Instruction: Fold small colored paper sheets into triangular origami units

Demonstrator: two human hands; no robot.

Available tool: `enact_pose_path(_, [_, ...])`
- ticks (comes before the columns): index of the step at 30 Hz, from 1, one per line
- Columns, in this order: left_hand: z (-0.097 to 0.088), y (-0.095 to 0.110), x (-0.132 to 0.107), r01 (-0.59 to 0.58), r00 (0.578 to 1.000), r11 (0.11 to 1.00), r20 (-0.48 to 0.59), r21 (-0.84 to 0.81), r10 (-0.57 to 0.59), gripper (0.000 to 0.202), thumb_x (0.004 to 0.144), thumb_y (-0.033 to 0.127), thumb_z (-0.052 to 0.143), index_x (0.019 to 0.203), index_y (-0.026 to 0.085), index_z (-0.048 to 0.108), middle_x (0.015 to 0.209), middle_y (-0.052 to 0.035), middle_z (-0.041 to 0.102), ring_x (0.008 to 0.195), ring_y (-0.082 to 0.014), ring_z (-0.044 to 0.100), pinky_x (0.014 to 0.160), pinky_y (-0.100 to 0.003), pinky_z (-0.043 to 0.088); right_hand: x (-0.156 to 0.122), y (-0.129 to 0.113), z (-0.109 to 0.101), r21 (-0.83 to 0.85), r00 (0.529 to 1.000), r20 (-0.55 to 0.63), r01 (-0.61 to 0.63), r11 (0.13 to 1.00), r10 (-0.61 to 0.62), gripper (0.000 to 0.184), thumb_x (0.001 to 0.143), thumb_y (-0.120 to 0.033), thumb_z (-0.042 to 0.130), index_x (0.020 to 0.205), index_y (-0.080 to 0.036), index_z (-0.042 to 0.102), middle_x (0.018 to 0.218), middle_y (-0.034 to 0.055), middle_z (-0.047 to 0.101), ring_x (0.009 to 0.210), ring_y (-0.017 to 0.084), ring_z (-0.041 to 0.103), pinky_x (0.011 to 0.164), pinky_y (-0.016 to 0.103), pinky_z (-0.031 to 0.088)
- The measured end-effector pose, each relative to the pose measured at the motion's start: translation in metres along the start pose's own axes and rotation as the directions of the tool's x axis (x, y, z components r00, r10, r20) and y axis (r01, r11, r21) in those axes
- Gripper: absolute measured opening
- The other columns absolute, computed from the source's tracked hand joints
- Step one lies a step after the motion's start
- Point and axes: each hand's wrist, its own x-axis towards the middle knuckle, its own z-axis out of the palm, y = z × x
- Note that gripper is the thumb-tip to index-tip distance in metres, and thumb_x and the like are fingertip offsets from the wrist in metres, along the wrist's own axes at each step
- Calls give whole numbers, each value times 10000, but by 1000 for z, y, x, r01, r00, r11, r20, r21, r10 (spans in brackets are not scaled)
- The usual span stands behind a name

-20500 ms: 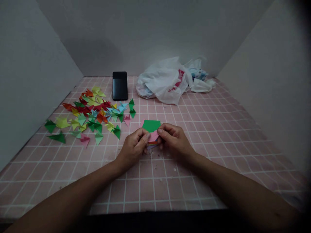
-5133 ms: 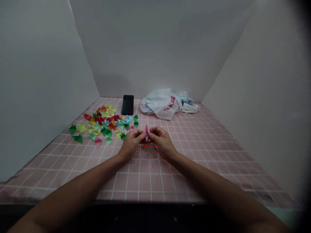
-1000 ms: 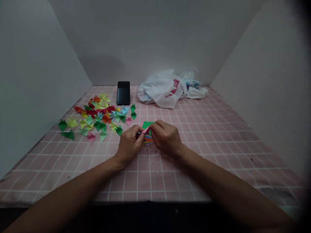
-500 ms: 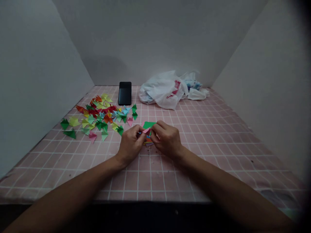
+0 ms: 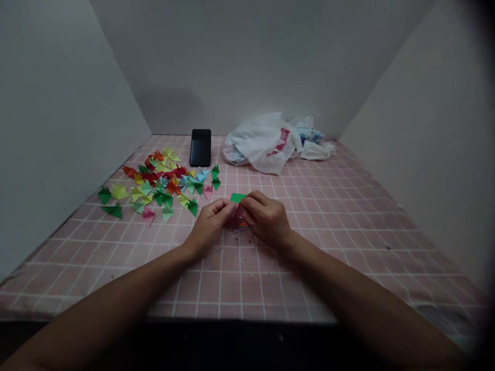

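Note:
Between my two hands is a small folded piece of pink paper, partly hidden by the fingers. My left hand pinches it from the left, thumb and fingers together. From the right, my right hand grips it with curled fingers. Under and behind the hands lies a stack of coloured paper, with a green sheet showing at the back and an orange edge at the front. To the left spreads a pile of small folded paper shapes in green, yellow, red, orange, blue and pink.
A black phone leans upright at the back of the table. Right of it lies a crumpled white plastic bag, with a blue-and-white packet beside it. Pink checked cloth covers the table; walls stand on three sides.
My left fingers have straightened and turned along the pink paper, which now sits lower between the hands. The view has shifted slightly.

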Motion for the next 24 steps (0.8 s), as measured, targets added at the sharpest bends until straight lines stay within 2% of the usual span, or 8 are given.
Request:
enact_pose_path(4, [0,-2,3,31,1000,995,3,-91,-31,272,787,378,818,893,159,695,831,-5,687,766,-123,647,783,-257,527,0,1,1,45,1000,3,9,999,-9,276,1011,-143,454,801,-160,633,796,69,647,671,151,595,591,265,419])
enact_pose_path(8, [3,-2,3,35,999,988,-3,-153,-36,245,804,375,797,873,166,691,811,-3,669,738,-131,632,746,-277,549,1,1,1,85,999,13,-35,996,34,258,1003,-148,456,810,-169,626,787,56,624,668,151,592,596,263,429])
enact_pose_path(15, [5,-3,3,2,1000,970,11,-243,0,222,836,373,749,863,153,755,895,-66,706,820,-177,637,729,-294,562,1,3,2,100,997,28,-80,992,78,237,978,-123,461,808,-174,617,790,56,618,688,163,602,610,271,435])
enact_pose_path(21, [5,-4,5,-12,1000,960,-15,-280,8,186,788,325,786,847,149,775,860,-50,695,822,-160,627,727,-254,542,0,1,1,126,995,25,-103,987,101,226,983,-136,459,829,-187,617,801,46,612,704,161,603,631,267,445])
enact_pose_path(24, [7,-2,4,11,1000,958,11,-288,-8,187,787,321,801,832,145,761,838,-41,679,797,-147,621,731,-248,540,0,1,1,126,993,28,-114,985,112,220,987,-152,468,824,-194,609,810,44,614,703,161,599,630,270,442])
